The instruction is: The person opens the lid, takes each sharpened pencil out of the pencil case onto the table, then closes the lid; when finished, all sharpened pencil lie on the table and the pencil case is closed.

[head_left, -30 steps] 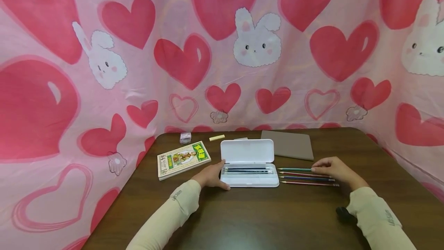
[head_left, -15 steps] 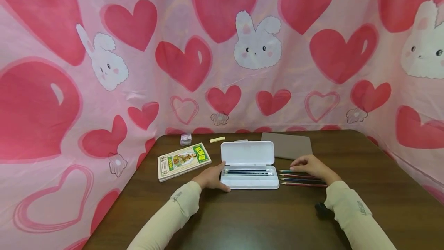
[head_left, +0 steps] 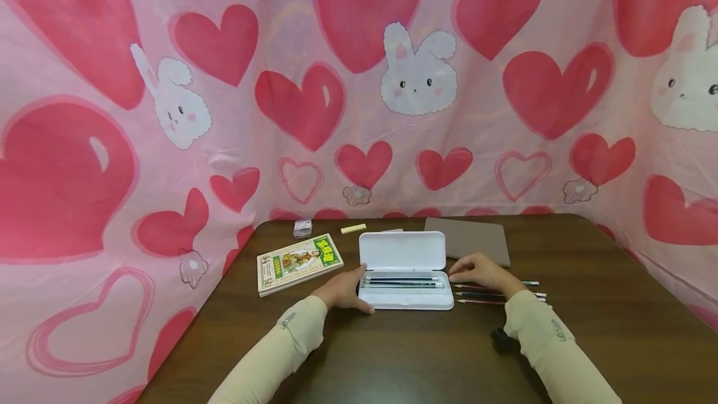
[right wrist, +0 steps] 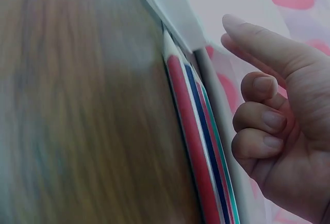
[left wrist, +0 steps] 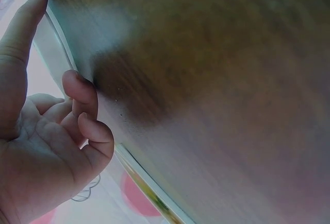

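Observation:
A white pencil case (head_left: 402, 251) stands with its lid raised, and several dark pencils (head_left: 404, 283) lie in its tray. My left hand (head_left: 341, 290) holds the case's left end, thumb at the front corner and fingers toward the hinge. In the left wrist view the thumb (left wrist: 26, 23) stretches along the case edge. My right hand (head_left: 477, 272) hovers over the sharpened ends of several loose pencils beside the case's right end. In the right wrist view red, blue and green pencils (right wrist: 193, 131) lie side by side, apart from the hand; the index finger extends, others curl, nothing held.
An illustrated book (head_left: 300, 264) lies left of the case. Behind it are a small clear box (head_left: 302, 228) and a yellow strip (head_left: 353, 229). A flat grey-brown notebook (head_left: 477, 240) lies behind the right hand. A heart-patterned cloth (head_left: 314, 17) hangs around the table (head_left: 415, 360).
My right hand has moved left along the pencils, from near their middle to their tips by the case. The left hand and the case have stayed in place.

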`<state>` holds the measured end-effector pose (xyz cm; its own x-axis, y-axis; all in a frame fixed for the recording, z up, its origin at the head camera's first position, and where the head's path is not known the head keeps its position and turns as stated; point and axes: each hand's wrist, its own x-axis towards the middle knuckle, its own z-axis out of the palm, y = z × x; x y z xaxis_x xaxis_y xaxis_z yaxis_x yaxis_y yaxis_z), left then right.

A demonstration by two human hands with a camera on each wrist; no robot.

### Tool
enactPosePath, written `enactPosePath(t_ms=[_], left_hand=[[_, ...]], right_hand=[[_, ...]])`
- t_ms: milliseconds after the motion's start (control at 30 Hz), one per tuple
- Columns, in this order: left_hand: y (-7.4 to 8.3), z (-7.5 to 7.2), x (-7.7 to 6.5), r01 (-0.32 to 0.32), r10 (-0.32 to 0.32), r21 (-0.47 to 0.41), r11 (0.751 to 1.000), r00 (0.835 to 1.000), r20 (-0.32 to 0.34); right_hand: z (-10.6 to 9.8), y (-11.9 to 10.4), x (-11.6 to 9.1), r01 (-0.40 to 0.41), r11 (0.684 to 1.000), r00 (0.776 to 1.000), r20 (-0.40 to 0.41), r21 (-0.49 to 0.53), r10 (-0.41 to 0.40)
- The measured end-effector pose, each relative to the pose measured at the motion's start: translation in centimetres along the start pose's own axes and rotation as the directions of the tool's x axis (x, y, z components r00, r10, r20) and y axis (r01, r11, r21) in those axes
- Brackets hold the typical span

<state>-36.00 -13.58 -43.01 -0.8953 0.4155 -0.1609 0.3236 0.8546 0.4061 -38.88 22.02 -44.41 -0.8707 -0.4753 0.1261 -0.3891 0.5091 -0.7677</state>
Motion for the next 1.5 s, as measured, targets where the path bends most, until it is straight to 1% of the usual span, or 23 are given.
enactPosePath(t_ms=[67,167,367,433,533,600,933,1200,1500], left_hand=[[-0.1,0.2,0.1,0.001,-0.001,-0.002,1.0,1.0,0.001],[-0.2,0.4,0.2,0.0,0.0,-0.001,1.0,1.0,-0.001],[-0.2,0.5,0.2,-0.002,0.002,0.003,1.0,1.0,0.0],[-0.2,0.5,0.2,-0.001,0.001,0.003,1.0,1.0,0.0],[-0.1,0.5,0.1,-0.001,0.001,0.004,1.0,1.0,0.0],[-0.1,0.5,0.1,-0.003,0.003,0.007,1.0,1.0,-0.003],[0.0,0.5,0.1,-0.004,0.004,0.011,1.0,1.0,-0.01],[-0.1,0.5,0.1,-0.003,0.003,0.016,1.0,1.0,-0.015],[-0.1,0.2,0.0,-0.016,0.016,0.031,0.999,1.0,-0.023]], right_hand=[[0.4,0.0,0.3,0.006,1.0,1.0,0.017,0.012,-0.006],[1.0,-0.1,0.6,0.013,1.0,0.999,0.036,0.003,-0.013],[1.7,-0.6,1.3,0.019,0.998,0.997,0.076,-0.055,-0.014],[2.0,-0.7,1.4,0.026,0.996,0.996,0.086,-0.089,-0.018],[2.3,-1.0,1.6,0.049,0.989,0.995,0.093,-0.136,-0.036],[2.4,-1.2,1.7,0.049,0.986,0.995,0.095,-0.161,-0.034],[2.6,-2.0,1.8,0.052,0.972,0.994,0.106,-0.231,-0.028],[2.9,-2.4,1.7,0.018,0.967,0.998,0.067,-0.252,-0.001],[2.8,-2.6,1.4,-0.002,0.979,1.0,-0.006,-0.204,0.001]])
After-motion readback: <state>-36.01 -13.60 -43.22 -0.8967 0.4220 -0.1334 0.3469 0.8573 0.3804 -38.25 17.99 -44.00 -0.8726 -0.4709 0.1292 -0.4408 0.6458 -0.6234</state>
